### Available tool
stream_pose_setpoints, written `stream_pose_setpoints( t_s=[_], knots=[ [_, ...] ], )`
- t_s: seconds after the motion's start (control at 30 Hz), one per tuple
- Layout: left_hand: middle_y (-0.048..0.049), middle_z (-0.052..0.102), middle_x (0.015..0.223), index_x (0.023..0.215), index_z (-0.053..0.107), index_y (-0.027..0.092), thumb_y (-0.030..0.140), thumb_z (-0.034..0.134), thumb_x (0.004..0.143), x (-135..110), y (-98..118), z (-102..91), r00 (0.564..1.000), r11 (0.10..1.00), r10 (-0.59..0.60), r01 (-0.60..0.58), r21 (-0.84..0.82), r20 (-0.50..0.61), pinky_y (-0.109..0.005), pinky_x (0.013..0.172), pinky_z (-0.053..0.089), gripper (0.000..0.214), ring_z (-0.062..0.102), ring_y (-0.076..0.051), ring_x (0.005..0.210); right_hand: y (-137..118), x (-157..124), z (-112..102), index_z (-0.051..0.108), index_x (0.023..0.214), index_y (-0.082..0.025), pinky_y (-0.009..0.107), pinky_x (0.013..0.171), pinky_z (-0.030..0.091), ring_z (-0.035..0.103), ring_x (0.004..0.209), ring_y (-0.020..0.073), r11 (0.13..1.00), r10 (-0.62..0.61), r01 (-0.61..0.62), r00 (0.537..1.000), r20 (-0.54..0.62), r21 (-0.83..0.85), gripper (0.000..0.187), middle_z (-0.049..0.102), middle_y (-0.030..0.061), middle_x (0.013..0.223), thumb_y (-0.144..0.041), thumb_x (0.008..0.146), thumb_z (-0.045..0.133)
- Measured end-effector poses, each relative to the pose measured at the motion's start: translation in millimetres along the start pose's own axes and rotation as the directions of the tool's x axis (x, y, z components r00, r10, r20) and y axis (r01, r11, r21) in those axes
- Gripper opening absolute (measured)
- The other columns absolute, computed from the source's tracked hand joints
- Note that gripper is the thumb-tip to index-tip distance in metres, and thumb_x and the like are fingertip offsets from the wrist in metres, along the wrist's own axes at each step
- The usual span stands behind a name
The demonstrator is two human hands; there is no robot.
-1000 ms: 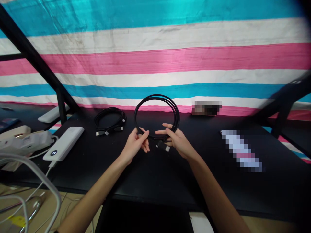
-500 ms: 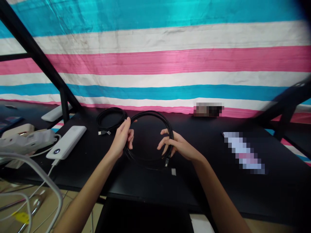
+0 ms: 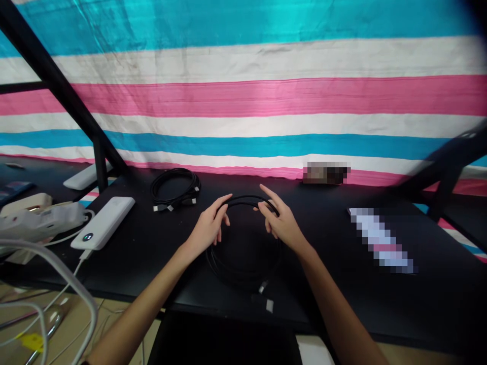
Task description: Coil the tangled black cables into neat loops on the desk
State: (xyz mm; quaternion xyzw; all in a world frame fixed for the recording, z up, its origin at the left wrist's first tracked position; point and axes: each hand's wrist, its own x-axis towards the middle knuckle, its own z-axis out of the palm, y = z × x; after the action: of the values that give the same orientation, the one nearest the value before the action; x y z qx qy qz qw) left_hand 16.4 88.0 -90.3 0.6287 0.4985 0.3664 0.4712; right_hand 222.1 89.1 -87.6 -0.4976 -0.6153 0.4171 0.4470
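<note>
A coiled black cable (image 3: pixel 236 275) lies flat on the black table (image 3: pixel 327 284) in front of me, its plug ends (image 3: pixel 267 302) trailing toward the near edge. My left hand (image 3: pixel 209 228) grips the coil's far left side, index finger stretched out and the other fingers curled over the cable. My right hand (image 3: pixel 280 223) holds the far right side the same way. A short arc of cable shows between the two hands.
A second coiled black cable (image 3: pixel 174 188) lies at the back left. A white power bank (image 3: pixel 103 223) and a white power strip (image 3: pixel 41 220) with cords sit left. Black frame bars (image 3: pixel 57 86) and a striped cloth (image 3: pixel 243 101) stand behind. Blurred items (image 3: pixel 382 241) lie right.
The coil was held upright in both hands, then tipped forward and lowered; it now lies flat on the table, with my hands on its far side.
</note>
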Motion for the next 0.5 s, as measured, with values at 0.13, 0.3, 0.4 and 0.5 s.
stream_pose_setpoints(
  t_s=[0.13, 0.3, 0.4, 0.5],
  knots=[
    [-0.0005, 0.063, 0.082, 0.135, 0.048, 0.03, 0.032, 0.044, 0.092, 2.0, -1.5, 5.6, 0.975, 0.943, 0.215, -0.191, 0.272, -0.061, -0.022, 0.051, 0.048, 0.043, 0.053, -0.008, 0.046, 10.0, 2.3, 1.0, 0.06, 0.127, -0.022, 0.025, 0.054, 0.049, 0.058, 0.058, 0.0112, 0.952, -0.204, 0.175, 0.974, -0.095, -0.252, 0.044, 0.066, 0.0043, 0.088, -0.036, 0.085, 0.058],
    [-0.0039, 0.068, 0.082, 0.113, 0.066, 0.027, 0.023, 0.052, 0.087, 5.7, 5.1, 9.4, 0.936, 0.882, 0.336, -0.273, 0.383, -0.106, -0.029, 0.074, 0.047, 0.03, 0.061, -0.018, 0.071, 10.8, 2.7, -0.5, 0.068, 0.113, -0.024, 0.034, 0.078, 0.051, 0.065, 0.087, 0.0218, 0.894, -0.306, 0.265, 0.95, -0.06, -0.362, 0.031, 0.069, 0.007, 0.096, -0.034, 0.085, 0.06],
    [-0.0019, 0.064, 0.069, 0.101, 0.071, 0.026, 0.022, 0.055, 0.085, 6.6, 10.2, 9.9, 0.937, 0.9, 0.321, -0.258, 0.351, -0.135, -0.025, 0.065, 0.044, 0.023, 0.059, -0.018, 0.064, 6.6, 1.0, 0.7, 0.071, 0.103, -0.026, 0.037, 0.085, 0.049, 0.065, 0.091, 0.024, 0.88, -0.321, 0.271, 0.945, -0.067, -0.391, 0.022, 0.07, 0.0065, 0.098, -0.031, 0.088, 0.055],
    [-0.0004, 0.062, 0.063, 0.092, 0.07, 0.024, 0.031, 0.053, 0.087, 6.5, 14.5, 10.0, 0.943, 0.928, 0.291, -0.238, 0.287, -0.16, -0.022, 0.053, 0.04, 0.019, 0.057, -0.014, 0.054, 1.9, -1.0, 3.4, 0.072, 0.098, -0.026, 0.037, 0.085, 0.049, 0.066, 0.088, 0.0238, 0.89, -0.327, 0.272, 0.94, -0.098, -0.365, 0.022, 0.071, 0.006, 0.092, -0.029, 0.089, 0.052]
  ],
)
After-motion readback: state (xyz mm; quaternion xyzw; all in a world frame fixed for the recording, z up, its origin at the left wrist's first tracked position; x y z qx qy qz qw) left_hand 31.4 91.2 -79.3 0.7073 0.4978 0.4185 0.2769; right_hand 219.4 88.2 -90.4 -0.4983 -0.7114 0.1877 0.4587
